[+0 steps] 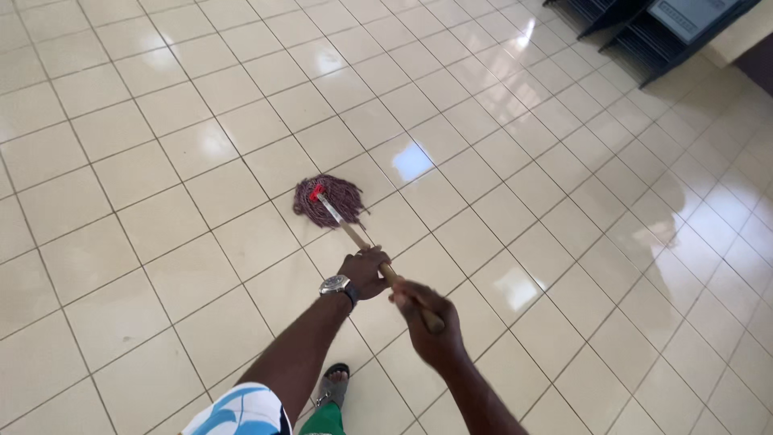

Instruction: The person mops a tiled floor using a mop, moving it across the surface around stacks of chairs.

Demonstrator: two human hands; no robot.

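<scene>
The right hand (pixel 431 326), nearest the camera, has its fingers curled tight round the top of the wooden mop handle (pixel 378 262); the left hand (pixel 366 272), wearing a wristwatch (pixel 335 284), clasps it lower down. The handle slants up-left to the dark red mop head (pixel 330 201), which lies flat on the glossy cream tiled floor (pixel 201 145). Dark shelving (pixel 644 32), well beyond the mop head, is cut off at the top edge.

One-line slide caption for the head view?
Both hands, left and right, grip a wooden-handled maroon string mop on glossy cream floor tiles.
</scene>
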